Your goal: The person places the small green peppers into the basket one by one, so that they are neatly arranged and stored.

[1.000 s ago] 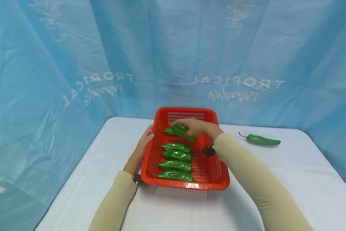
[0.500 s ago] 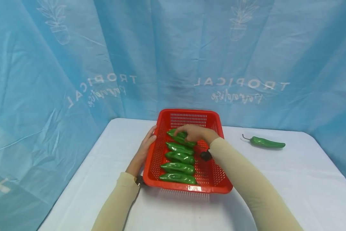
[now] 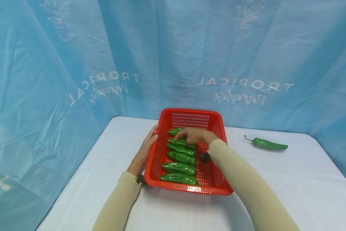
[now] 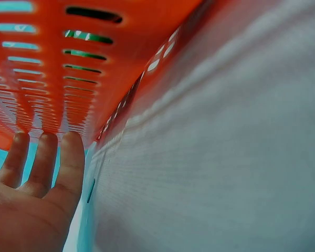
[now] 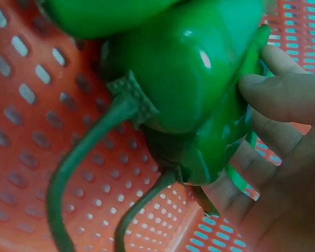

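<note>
A red perforated plastic basket (image 3: 216, 190) stands on the white table, with several green chili peppers (image 3: 178, 168) lying side by side in it. My left hand (image 3: 146, 144) rests along the basket's outer left side; in the left wrist view its straight fingers (image 4: 71, 163) touch the slotted wall. My right hand (image 3: 193, 136) reaches into the basket and holds a green chili pepper (image 5: 215, 147) between thumb and fingers, close beside the others in the row. Behind that hand another pepper (image 3: 175, 131) lies near the basket's far end, partly hidden.
One more green chili pepper (image 3: 269, 144) with a curved stem lies on the white tabletop (image 3: 277, 176) right of the basket. A blue printed curtain (image 3: 178, 54) hangs behind and to the left of the table.
My right hand has brought its pepper nearer, down toward the row, leaving another pepper behind it at the far end. My left hand stays at the basket's side. The head view shifts slightly.
</note>
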Demonstrator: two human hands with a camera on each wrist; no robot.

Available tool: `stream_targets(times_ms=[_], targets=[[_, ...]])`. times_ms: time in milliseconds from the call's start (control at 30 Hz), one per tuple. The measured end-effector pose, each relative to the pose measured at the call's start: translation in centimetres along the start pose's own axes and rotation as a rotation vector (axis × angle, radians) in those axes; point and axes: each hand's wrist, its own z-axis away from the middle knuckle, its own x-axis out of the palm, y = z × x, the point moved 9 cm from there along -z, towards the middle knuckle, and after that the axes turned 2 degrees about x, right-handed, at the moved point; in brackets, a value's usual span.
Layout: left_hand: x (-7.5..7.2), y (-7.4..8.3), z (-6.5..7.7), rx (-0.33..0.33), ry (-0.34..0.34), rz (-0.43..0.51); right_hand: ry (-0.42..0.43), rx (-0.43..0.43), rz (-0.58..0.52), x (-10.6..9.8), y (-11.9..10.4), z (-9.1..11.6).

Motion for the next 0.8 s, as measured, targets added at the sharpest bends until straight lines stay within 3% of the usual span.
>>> stream_targets(times_ms=[500, 800], targets=[[0.12, 0.13, 0.21, -0.011, 0.014, 0.0, -0.01, -0.051, 0.015, 0.59, -0.3, -0.5], [0.55, 0.59, 0.1, -0.003, -0.02, 0.033, -0.008, -0.044, -0.032, 0.26, -0.13, -0.15]])
